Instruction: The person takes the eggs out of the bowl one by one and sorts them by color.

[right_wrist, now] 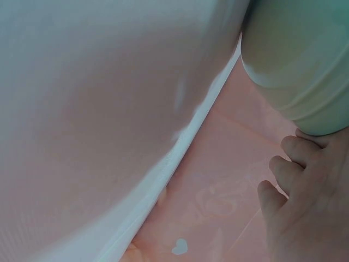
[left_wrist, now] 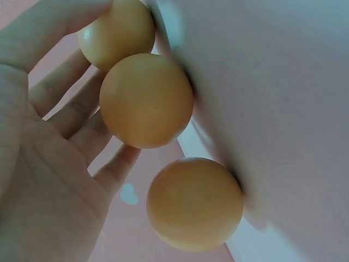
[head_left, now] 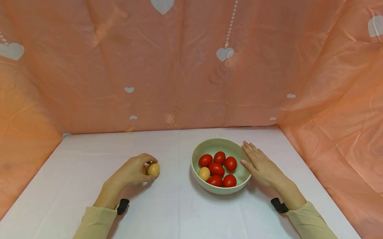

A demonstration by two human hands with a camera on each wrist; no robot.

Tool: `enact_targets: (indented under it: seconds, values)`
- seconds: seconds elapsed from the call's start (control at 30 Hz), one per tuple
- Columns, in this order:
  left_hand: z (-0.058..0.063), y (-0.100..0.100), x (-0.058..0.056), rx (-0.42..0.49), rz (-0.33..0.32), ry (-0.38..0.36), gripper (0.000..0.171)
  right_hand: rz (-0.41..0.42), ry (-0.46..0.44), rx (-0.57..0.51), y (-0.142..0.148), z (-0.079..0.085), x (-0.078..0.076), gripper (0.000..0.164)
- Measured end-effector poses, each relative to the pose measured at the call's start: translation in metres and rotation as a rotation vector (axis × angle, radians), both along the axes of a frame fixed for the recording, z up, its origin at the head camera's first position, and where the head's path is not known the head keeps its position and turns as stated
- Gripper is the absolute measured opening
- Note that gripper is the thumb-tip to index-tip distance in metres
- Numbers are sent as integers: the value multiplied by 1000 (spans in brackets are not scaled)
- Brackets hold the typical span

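Observation:
My left hand (head_left: 135,171) is low over the white table with its thumb and fingers around a light-brown egg (head_left: 153,170). In the left wrist view the thumb lies on the farthest egg (left_wrist: 121,35), and the fingers reach behind it. Two more eggs, a middle one (left_wrist: 146,101) and a nearer one (left_wrist: 194,204), rest on the table by the palm; from the head, the hand mostly hides them. My right hand (head_left: 264,168) lies with straight fingers along the right side of a pale green bowl (head_left: 218,190), also seen in the right wrist view.
Inside the bowl are several smooth red egg-shaped pieces (head_left: 216,169) and one light-brown egg (head_left: 204,173). A white cloth (head_left: 153,229) covers the table. Orange sheeting (head_left: 181,78) with pale hearts hangs at the back and both sides.

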State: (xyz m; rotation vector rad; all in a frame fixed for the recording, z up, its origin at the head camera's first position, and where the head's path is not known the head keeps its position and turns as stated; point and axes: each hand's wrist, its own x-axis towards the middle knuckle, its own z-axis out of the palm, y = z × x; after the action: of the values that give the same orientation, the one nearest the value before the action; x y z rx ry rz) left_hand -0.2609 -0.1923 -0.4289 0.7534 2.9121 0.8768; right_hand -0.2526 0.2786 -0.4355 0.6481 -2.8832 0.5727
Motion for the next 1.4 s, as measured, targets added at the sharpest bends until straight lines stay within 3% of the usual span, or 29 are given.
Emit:
enact_targets:
  seconds: [0.4,0.63,0.77,1.03,1.4]
  values:
    - [0,2,-2,3,-3,7,46,-3,7,9,1,0,0,67]
    - [6,9,-1,29,-11,-7,47,3,14,4,1,0,-1,67]
    - [12,20,-4,48,-35,9,41,5,12,-3,1,0,0,67]
    - [20,48,-11,53,-97,143,37,-1,4,8,0,-1,-1,67]
    - [36,94,-16,63,-195,154,36,-3,3,9,1,0,-1,67]
